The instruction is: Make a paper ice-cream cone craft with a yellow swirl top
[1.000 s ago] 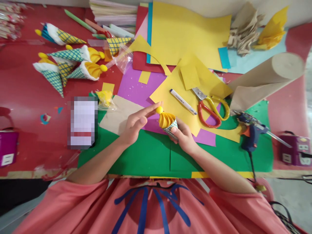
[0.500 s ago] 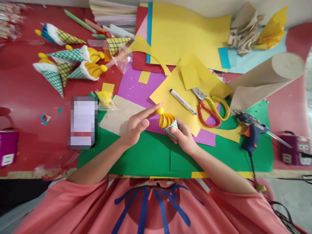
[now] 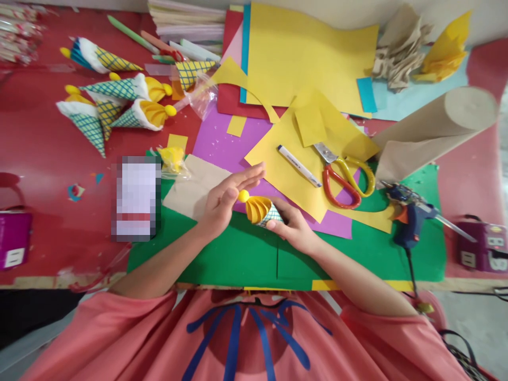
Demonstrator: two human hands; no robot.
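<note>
A paper ice cream cone (image 3: 260,210), with a pleated orange top and a yellow ball at its tip, lies tilted in my right hand (image 3: 296,227). The thumb and fingers of that hand wrap its blue-checked cone part, and the ball points left. My left hand (image 3: 222,203) is held beside the ball, its fingers stretched out and the thumb raised. Whether its palm touches the ball I cannot tell. Under both hands lies a green sheet (image 3: 238,259). Just beyond them is a yellow paper sheet (image 3: 273,177) with a marker (image 3: 299,166) on it.
Scissors (image 3: 343,177) and a glue gun (image 3: 410,219) lie to the right, near a brown paper roll (image 3: 432,129). Several finished paper cones (image 3: 89,124) rest at the upper left. A blurred-out phone-like rectangle (image 3: 137,198) and a small bag of yellow pieces (image 3: 173,160) are at left.
My right hand has turned the cone so its ball tips further left and lower, toward my left palm. My left hand has shifted slightly, its fingers still stretched out.
</note>
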